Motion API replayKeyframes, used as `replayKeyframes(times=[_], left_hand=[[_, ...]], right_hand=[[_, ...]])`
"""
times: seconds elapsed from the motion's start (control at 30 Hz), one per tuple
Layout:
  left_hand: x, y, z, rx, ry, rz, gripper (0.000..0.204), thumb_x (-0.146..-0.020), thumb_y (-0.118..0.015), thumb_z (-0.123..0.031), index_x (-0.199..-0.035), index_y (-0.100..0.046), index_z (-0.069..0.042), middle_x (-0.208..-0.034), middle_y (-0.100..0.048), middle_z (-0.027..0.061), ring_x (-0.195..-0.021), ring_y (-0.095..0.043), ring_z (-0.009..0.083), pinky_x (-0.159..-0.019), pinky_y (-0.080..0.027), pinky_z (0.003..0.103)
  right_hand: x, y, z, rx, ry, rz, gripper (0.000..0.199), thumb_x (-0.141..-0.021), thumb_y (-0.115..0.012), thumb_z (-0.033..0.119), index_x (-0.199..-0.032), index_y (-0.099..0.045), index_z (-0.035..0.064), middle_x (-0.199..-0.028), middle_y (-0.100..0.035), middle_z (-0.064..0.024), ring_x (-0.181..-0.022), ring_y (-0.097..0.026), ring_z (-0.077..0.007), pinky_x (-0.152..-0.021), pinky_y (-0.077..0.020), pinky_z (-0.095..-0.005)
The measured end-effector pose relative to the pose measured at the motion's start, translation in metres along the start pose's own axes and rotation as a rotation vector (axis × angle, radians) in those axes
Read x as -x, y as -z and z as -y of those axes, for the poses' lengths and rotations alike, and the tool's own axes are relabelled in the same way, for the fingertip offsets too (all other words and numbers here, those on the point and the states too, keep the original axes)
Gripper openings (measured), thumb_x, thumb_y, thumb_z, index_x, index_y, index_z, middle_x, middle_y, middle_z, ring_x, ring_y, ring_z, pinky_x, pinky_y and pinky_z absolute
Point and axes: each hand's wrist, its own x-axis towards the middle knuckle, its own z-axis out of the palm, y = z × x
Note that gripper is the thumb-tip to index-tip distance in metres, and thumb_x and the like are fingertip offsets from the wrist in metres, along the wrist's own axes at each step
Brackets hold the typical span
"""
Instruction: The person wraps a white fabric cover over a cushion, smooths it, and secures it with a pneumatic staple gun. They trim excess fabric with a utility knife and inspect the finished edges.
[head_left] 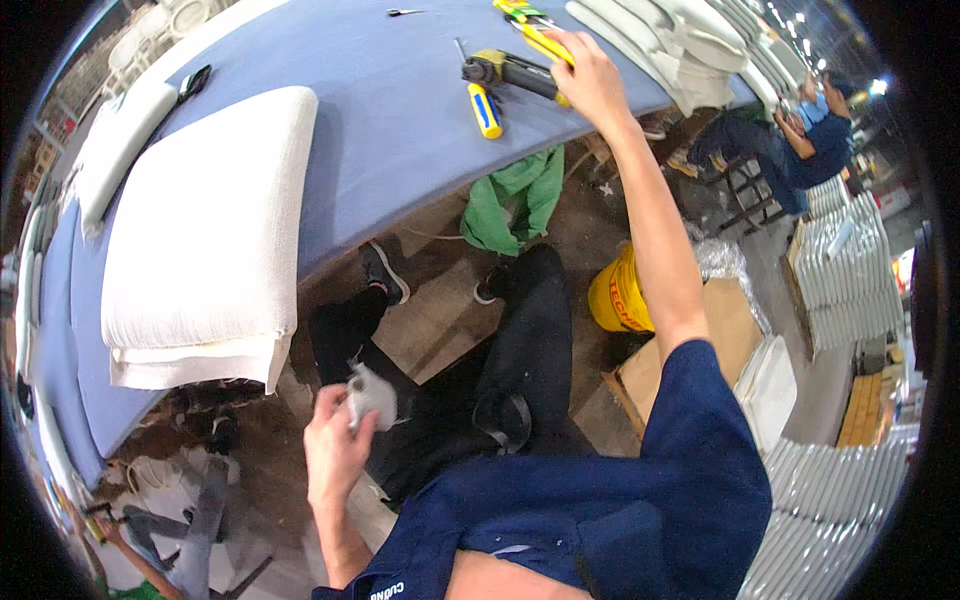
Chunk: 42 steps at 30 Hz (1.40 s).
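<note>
My left hand (338, 445) is closed around a small whitish scrap of cloth (374, 393) above my lap. At the far side of the table, my right hand (592, 82) has its fingers closed on a yellow-handled tool (545, 45); its working end is unclear. Beside it lies a black and yellow power drill (515, 75), its thin bit pointing away. A short yellow and blue handle (485, 110) rests nearer the table edge. To the left lies a large white fabric-covered cushion (215, 215), its loose cloth edge hanging at the near end.
The blue-covered table (390, 130) curves round my front and left. White padded pieces (665, 45) are piled at its far right. Below are a green bag (513, 200), a yellow bucket (615, 292) and a cardboard box (730, 325). People work at right (825, 145) and lower left (150, 545).
</note>
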Motion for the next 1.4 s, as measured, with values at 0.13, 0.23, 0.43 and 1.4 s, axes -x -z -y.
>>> replayKeyframes(times=[0.13, 0.23, 0.43, 1.4], left_hand=[[-0.034, -0.002, -0.051, 0.073, -0.397, -0.007, 0.03, -0.085, -0.084, -0.01, -0.113, -0.075, -0.004, -0.117, -0.069, 0.0153, -0.091, -0.075, 0.0338, -0.077, -0.06, 0.042], [-0.042, -0.018, -0.076, 0.284, -0.46, -0.053, 0.032, -0.082, -0.084, -0.005, -0.112, -0.074, -0.001, -0.133, -0.059, 0.0207, -0.101, -0.07, 0.0388, -0.09, -0.057, 0.044], [-0.043, -0.08, -0.07, 0.047, -0.421, 0.087, 0.099, -0.071, -0.092, -0.009, -0.157, -0.043, -0.008, -0.168, -0.017, 0.0238, -0.099, -0.066, 0.0331, -0.089, -0.057, 0.044], [-0.317, 0.231, 0.182, -0.751, -0.127, -0.301, 0.063, -0.115, -0.034, -0.05, -0.161, -0.048, -0.01, -0.166, -0.046, 0.019, -0.153, -0.042, 0.0395, -0.124, -0.035, 0.055]], right_hand=[[0.038, 0.014, 0.067, -0.129, 0.304, 0.009, 0.056, -0.096, -0.073, 0.043, -0.143, -0.064, 0.0141, -0.149, -0.057, -0.0186, -0.143, -0.048, -0.0406, -0.118, -0.0408, -0.0533], [0.161, 0.04, 0.149, -1.123, 0.205, 0.753, 0.099, -0.095, -0.066, 0.07, -0.165, -0.039, 0.0049, -0.172, -0.032, -0.0184, -0.16, -0.028, -0.0342, -0.132, -0.0192, -0.0494], [0.365, 0.032, 0.198, -1.714, -0.939, 0.907, 0.033, -0.108, -0.067, 0.036, -0.125, -0.065, 0.0075, -0.101, -0.068, -0.0019, -0.074, -0.065, -0.0107, -0.068, -0.0554, -0.0275], [0.254, -0.088, 0.182, -1.426, -0.181, 0.768, 0.03, -0.107, -0.061, 0.029, -0.123, -0.069, 0.0049, -0.107, -0.073, -0.0137, -0.098, -0.072, -0.0317, -0.087, -0.0564, -0.0407]])
